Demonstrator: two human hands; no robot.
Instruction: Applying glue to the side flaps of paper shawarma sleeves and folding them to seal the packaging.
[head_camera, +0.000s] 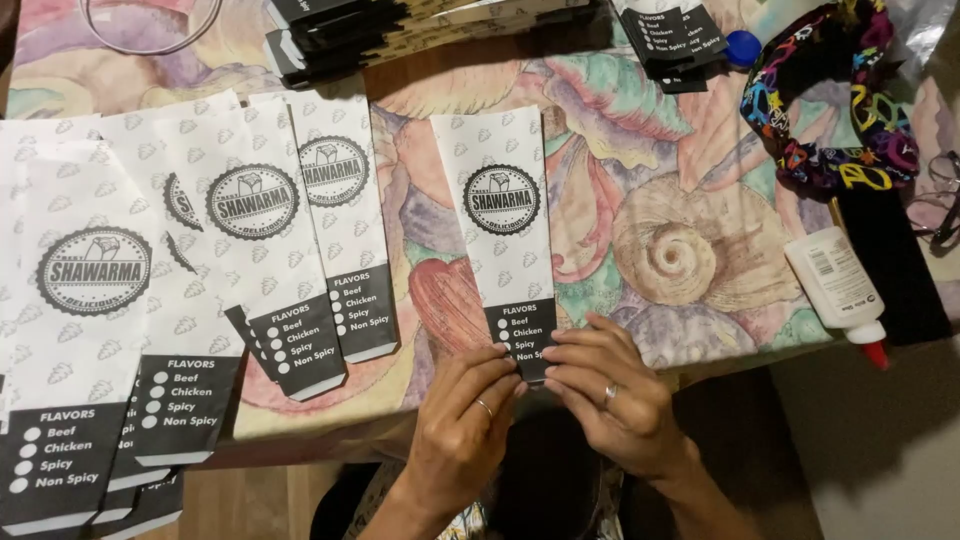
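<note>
Both hands, left hand (462, 425) and right hand (612, 405), pinch the black bottom end of a paper sleeve (502, 230) on the patterned tablecloth (690, 180).

Bare tablecloth (660, 160) between paper bag (500, 230) and glue bottle (835, 280) lies open.

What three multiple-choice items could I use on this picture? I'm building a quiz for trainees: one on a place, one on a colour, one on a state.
1. Where is the glue bottle?
A. right of the bag
B. left of the bag
C. under the stack

2. What colour is the bottle's tip?
A. blue
B. red
C. green

3. How is the bag held?
A. lifted upright
B. crumpled in one fist
C. flat, both hands at its dark end

Key: 1 A, the bottle lies near the table's right edge. 2 B, the tip is red. 3 C, the left hand and right hand press its dark end with their fingers.
</note>
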